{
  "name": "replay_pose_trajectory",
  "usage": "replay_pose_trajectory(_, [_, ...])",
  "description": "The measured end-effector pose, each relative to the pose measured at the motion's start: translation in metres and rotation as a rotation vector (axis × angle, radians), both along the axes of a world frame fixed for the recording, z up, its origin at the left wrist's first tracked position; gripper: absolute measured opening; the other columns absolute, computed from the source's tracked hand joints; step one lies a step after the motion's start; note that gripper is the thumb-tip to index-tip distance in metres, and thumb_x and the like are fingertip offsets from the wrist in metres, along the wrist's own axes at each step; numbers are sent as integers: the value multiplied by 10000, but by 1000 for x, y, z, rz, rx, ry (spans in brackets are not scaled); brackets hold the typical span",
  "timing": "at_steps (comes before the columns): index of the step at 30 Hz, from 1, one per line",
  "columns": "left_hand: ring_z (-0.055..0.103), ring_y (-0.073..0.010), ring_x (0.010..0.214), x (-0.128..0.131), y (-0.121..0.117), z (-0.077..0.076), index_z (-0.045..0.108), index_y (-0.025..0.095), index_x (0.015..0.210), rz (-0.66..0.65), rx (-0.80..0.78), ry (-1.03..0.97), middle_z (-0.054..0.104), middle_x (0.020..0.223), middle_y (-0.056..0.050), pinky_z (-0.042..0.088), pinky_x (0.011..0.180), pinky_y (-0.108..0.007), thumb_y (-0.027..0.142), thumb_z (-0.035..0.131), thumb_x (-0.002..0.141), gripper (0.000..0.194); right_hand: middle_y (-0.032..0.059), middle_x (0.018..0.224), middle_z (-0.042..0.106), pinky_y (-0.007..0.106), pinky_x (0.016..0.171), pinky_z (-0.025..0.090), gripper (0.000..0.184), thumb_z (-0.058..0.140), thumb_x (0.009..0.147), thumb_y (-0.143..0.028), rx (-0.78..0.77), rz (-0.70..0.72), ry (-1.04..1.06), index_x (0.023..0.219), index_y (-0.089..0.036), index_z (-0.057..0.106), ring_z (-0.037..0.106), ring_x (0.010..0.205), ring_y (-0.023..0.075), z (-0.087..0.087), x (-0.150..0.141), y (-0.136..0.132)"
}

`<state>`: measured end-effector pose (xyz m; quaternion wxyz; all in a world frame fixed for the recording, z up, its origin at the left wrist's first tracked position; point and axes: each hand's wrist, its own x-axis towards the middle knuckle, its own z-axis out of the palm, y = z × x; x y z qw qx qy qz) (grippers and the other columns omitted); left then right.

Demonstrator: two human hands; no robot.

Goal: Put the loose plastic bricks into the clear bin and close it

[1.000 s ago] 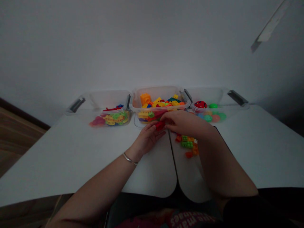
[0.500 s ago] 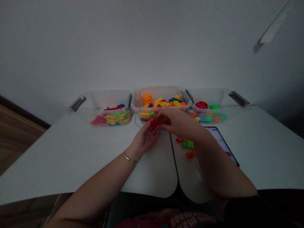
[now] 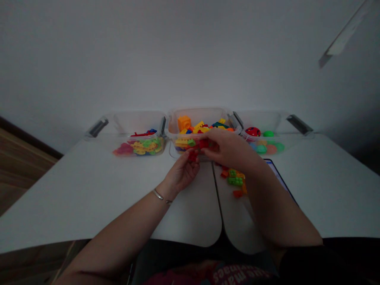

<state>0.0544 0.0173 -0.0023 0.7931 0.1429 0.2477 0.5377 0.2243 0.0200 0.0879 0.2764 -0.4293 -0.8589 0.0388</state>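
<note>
Over the near rim of the middle clear plastic bin (image 3: 202, 115), both hands close together, fingertips just apart. Left hand (image 3: 181, 173): palm turned inward, fingers half curled, a red plastic brick (image 3: 192, 156) pinched at the tips and raised off the bench (image 3: 89, 198), by the look of it a grip suited to so small a piece. Silver-coloured bangle (image 3: 158, 194) on the left wrist (image 3: 168, 189). Right hand (image 3: 230, 150): back uppermost, fingers bent down and nearly closed on a second red brick (image 3: 203, 143), apparently held, partly hidden by the fingers.

Clock bearings from the hands, 12 toward the wall. At 4 o'clock, just past the right hand, a loose cluster of green, orange and red bricks (image 3: 234, 180) on the bench, outside any bin, probably for easy reach. Farther out at 4 o'clock, a dark-framed phone or tablet (image 3: 280, 178), partly behind the right forearm (image 3: 273, 202). At 12, in the middle bin, a jumble of yellow, orange, blue and green bricks, an orange cube brick (image 3: 184, 123) on top. At 10 o'clock, a left bin (image 3: 139, 122) of flat red, yellow and green pieces. At 2 o'clock, a right bin (image 3: 261, 120) of pastel balls and a red spotted ball (image 3: 252, 131). All three bins side by side along the bench's back edge, seemingly for reach from one seat.
</note>
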Motion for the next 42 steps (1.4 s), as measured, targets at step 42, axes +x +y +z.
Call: replay_pose_trajectory(42, [696,-82,713,1,0,-5,637,171,1033,-9,129,87,719,838,6,583,770,-210,126,661,845,195,75,1036,725,337,864,474,226,557,882,-221,26,13,90,1050,-185,704,650,964,211,6,7,-3])
